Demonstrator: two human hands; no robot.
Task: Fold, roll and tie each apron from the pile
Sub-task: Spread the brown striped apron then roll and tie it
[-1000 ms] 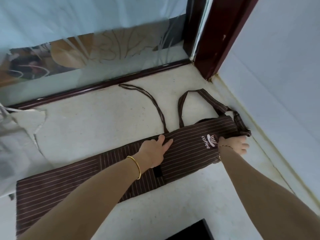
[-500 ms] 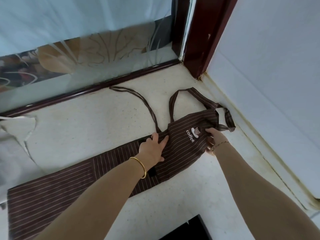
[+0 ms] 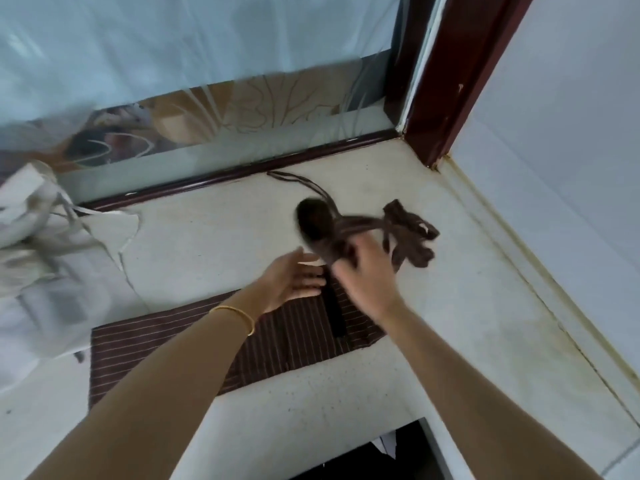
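Apron [image 3: 277, 337] lies as a long strip from lower left toward frame centre in the head view; right hand [image 3: 367, 275] grips its bunched upper end, left hand [image 3: 294, 282] spread flat just beside, on the strip.

the apron [image 3: 294, 337] is dark brown with thin pale stripes and a black strip. the counter [image 3: 450, 306] is speckled off-white, the window frame [image 3: 446, 81] deep red-brown, and the bracelet [image 3: 239, 315] gold.
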